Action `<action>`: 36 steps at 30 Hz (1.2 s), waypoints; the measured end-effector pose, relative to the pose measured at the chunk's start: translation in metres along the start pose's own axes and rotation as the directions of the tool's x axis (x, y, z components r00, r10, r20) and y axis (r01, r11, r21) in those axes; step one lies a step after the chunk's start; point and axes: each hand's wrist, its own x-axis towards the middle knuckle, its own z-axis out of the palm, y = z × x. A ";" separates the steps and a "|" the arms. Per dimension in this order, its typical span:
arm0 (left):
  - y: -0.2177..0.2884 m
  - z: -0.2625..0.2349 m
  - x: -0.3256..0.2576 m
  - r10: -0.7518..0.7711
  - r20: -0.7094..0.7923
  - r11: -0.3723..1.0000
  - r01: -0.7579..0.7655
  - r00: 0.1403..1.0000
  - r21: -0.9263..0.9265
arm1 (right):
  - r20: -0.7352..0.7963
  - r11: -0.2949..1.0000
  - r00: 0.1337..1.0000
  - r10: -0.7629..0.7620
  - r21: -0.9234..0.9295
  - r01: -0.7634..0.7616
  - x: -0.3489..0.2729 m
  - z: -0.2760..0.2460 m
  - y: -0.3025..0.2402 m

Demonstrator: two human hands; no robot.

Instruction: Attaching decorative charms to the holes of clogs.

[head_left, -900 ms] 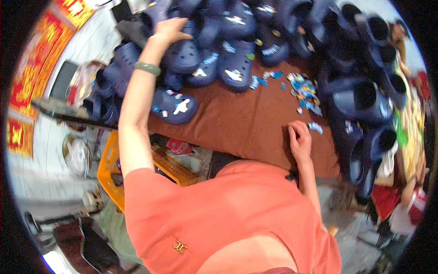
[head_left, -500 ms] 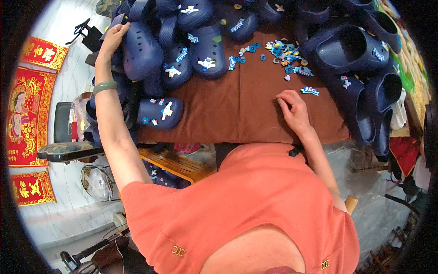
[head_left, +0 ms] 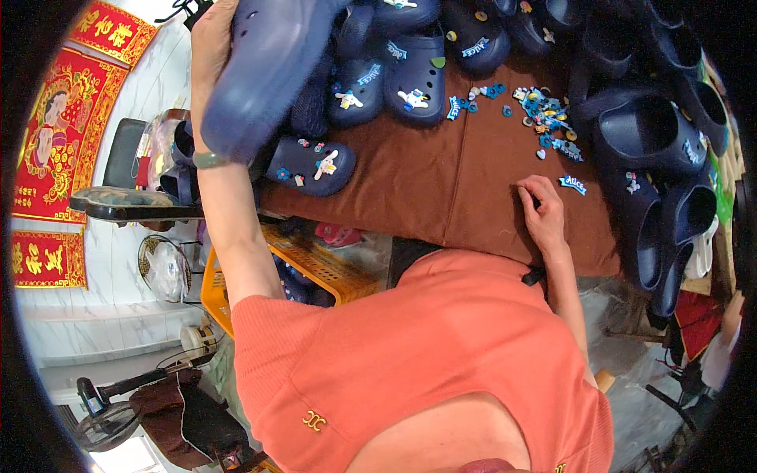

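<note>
The clog is up off the table's near left corner, slanting across the left forearm and hiding part of the wrist just above the bracelet. The left hand is closed on its left edge; the top of the view cuts off the fingertips, and with the clog blurred I cannot tell quite how they grip. The step in hand looks to be carrying this one clog; the next move calls for a firm hold and enough height to pass over the decorated clog just below it. On the brown cloth, the right hand rests half curled, thumb apart from the fingers, apparently holding nothing. Just beside it lies a banner charm, with the charm pile beyond. More clogs crowd the right side, and an orange crate sits below the table's left edge.
</note>
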 end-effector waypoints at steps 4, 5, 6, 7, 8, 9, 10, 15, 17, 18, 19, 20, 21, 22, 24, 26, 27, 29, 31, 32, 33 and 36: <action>0.039 0.037 -0.008 -0.321 0.048 0.845 0.309 0.946 -0.436 | 0.043 1.000 0.999 0.005 -0.005 -0.005 -0.001 0.000 0.001; 0.033 0.046 -0.015 -0.177 0.056 0.940 0.186 0.983 -0.288 | 0.053 1.000 0.999 -0.007 0.000 0.007 0.001 -0.001 -0.004; 0.031 0.057 -0.021 -0.034 0.093 0.989 0.046 0.995 -0.138 | 0.106 0.997 0.994 -0.015 0.071 0.008 0.001 -0.003 -0.012; 0.033 0.073 -0.030 -0.006 0.163 0.995 0.022 0.987 -0.095 | 0.155 0.991 0.988 -0.022 0.135 0.000 0.001 -0.005 -0.017; 0.041 0.091 -0.041 0.020 0.231 0.999 -0.008 0.973 -0.054 | 0.291 0.980 0.953 -0.089 0.196 0.032 -0.003 -0.006 -0.005; 0.053 0.107 -0.054 -0.052 0.302 0.997 0.067 0.952 -0.039 | 0.362 0.899 0.932 0.012 0.405 -0.169 -0.005 -0.006 -0.012; 0.066 0.122 -0.068 -0.122 0.370 0.990 0.139 0.921 -0.019 | 0.450 0.738 0.889 0.089 0.569 -0.362 -0.009 -0.004 -0.023; 0.054 0.175 -0.104 -0.217 0.537 0.895 0.386 0.815 -0.223 | 0.492 0.177 0.869 0.050 0.852 -0.493 -0.008 -0.013 -0.054; 0.052 0.168 -0.103 -0.213 0.675 0.814 0.510 0.707 -0.278 | 0.578 0.310 0.810 0.104 0.755 -0.578 -0.004 -0.023 -0.055; 0.051 0.165 -0.103 -0.177 0.793 0.719 0.627 0.583 -0.301 | 0.573 0.309 0.811 0.117 0.755 -0.578 -0.002 -0.026 -0.055; 0.052 0.159 -0.100 -0.148 0.889 0.713 0.669 0.433 -0.208 | 0.620 0.400 0.781 0.078 0.698 -0.594 0.002 -0.033 -0.056; 0.051 0.154 -0.101 -0.089 0.920 0.765 0.617 0.382 -0.183 | 0.668 0.487 0.743 0.046 0.634 -0.601 0.004 -0.039 -0.057; 0.048 0.148 -0.107 -0.021 0.933 0.758 0.615 0.360 -0.220 | 0.670 0.521 0.743 -0.002 0.635 -0.571 0.007 -0.040 -0.060; 0.047 0.144 -0.112 0.046 0.942 0.749 0.613 0.332 -0.253 | 0.663 0.527 0.749 0.020 0.629 -0.571 0.010 -0.041 -0.061; 0.042 0.142 -0.122 -0.018 0.948 0.576 0.778 0.319 -0.251 | 0.765 0.583 0.642 0.038 0.505 -0.636 0.020 -0.045 -0.060; 0.036 0.146 -0.130 -0.089 0.953 0.369 0.898 0.289 -0.238 | 0.617 0.760 0.719 0.321 0.285 -0.584 0.037 -0.042 -0.053; 0.033 0.149 -0.135 -0.153 0.946 0.181 0.949 0.286 -0.257 | 0.508 0.928 0.812 0.288 0.059 -0.367 0.053 -0.041 -0.047; 0.029 0.159 -0.146 -0.211 0.929 -0.061 0.945 0.303 -0.322 | 0.255 0.931 0.967 -0.002 -0.354 0.095 0.084 -0.031 -0.013; 0.027 0.175 -0.155 -0.224 0.911 -0.114 0.919 0.346 -0.377 | 0.188 0.753 0.967 -0.170 -0.608 0.250 0.109 -0.012 0.032; 0.025 0.184 -0.162 -0.251 0.886 -0.165 0.884 0.390 -0.436 | 0.244 0.687 0.965 -0.097 -0.685 0.243 0.126 -0.004 0.045; 0.020 0.195 -0.168 -0.264 0.865 -0.168 0.862 0.427 -0.478 | 0.250 0.687 0.963 -0.102 -0.682 0.250 0.138 0.005 0.059; 0.018 0.215 -0.170 -0.348 0.837 -0.158 0.853 0.422 -0.496 | 0.178 0.443 0.981 -0.074 -0.876 0.192 0.160 0.024 0.087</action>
